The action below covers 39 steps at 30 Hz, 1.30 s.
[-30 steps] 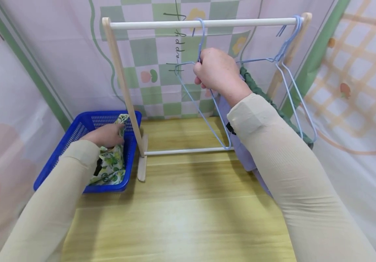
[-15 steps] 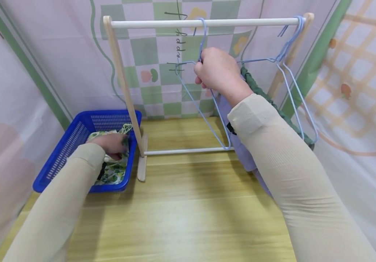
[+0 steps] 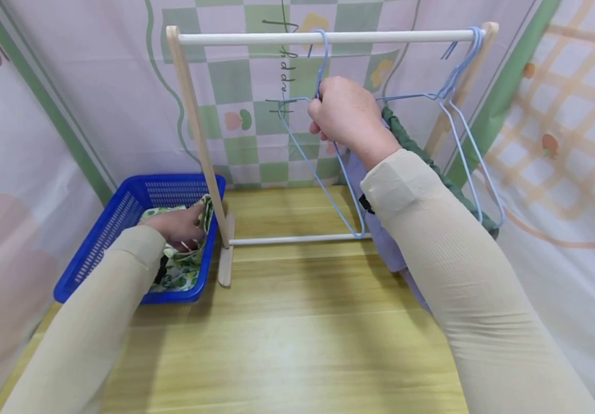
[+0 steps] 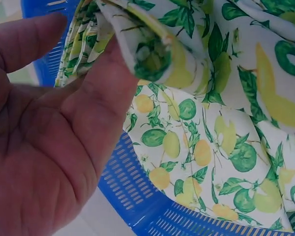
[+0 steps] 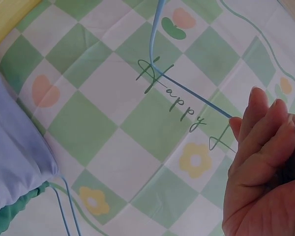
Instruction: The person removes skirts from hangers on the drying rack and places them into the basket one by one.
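My right hand [image 3: 346, 109] grips a blue wire hanger [image 3: 300, 150] just below its hook, and the hook loops over the white top rail [image 3: 396, 37]. In the right wrist view, the curled fingers [image 5: 265, 132] close round the hanger wire [image 5: 196, 96]. Down in the blue basket [image 3: 90, 253] at the left, my left hand [image 3: 180, 225] touches a lemon-print cloth garment [image 3: 183, 273]. The left wrist view shows the thumb [image 4: 29, 42] apart from the other fingers, which lie against a gathered edge of the garment [image 4: 206, 167]; their tips are hidden by the cloth.
The wooden rack's left post [image 3: 196, 138] stands right beside the basket, and a lower rail [image 3: 297, 238] runs near the tabletop [image 3: 287, 345]. Further blue hangers [image 3: 453, 80] cluster at the right post. A lilac garment with a green ruffled edge [image 3: 411, 144] hangs partly behind the right arm.
My left hand has lowered the lifted cloth edge, shifted slightly right, and spread its thumb from the fingers. The right hand keeps its hold on the hanger.
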### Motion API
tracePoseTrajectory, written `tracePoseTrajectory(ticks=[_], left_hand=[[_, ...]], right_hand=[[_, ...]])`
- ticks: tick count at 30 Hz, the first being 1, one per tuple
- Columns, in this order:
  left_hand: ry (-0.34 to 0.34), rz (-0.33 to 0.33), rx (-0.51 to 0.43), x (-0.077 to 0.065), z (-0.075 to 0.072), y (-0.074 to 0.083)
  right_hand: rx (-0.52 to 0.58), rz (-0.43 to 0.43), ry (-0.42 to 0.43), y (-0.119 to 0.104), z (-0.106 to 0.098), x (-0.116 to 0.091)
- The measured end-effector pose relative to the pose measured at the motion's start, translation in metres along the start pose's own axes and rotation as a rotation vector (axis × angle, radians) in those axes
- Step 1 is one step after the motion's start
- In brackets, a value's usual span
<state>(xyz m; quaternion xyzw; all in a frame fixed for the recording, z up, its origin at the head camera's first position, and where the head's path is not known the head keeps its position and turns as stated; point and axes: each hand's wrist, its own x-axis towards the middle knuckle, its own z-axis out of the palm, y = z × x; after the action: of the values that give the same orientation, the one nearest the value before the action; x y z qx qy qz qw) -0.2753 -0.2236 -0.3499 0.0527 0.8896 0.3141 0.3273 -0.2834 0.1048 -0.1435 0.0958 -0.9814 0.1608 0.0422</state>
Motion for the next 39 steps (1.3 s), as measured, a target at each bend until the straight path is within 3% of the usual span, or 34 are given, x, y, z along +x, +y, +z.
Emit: tracePoseTrajectory(ticks=[7,17,39], left_hand=[[-0.034,-0.029,0.109,-0.003,0.007,0.008],[0.001,0.023,0.173,-0.004,0.008,0.012],[0.070,0.057,0.211,-0.005,0.010,0.016]], right_hand=[[0.001,0.004,-0.005,-0.001,0.000,0.001],[-0.008,0.015,-0.009,-0.004,0.001,0.001],[-0.004,0.006,-0.003,-0.009,0.004,-0.001]])
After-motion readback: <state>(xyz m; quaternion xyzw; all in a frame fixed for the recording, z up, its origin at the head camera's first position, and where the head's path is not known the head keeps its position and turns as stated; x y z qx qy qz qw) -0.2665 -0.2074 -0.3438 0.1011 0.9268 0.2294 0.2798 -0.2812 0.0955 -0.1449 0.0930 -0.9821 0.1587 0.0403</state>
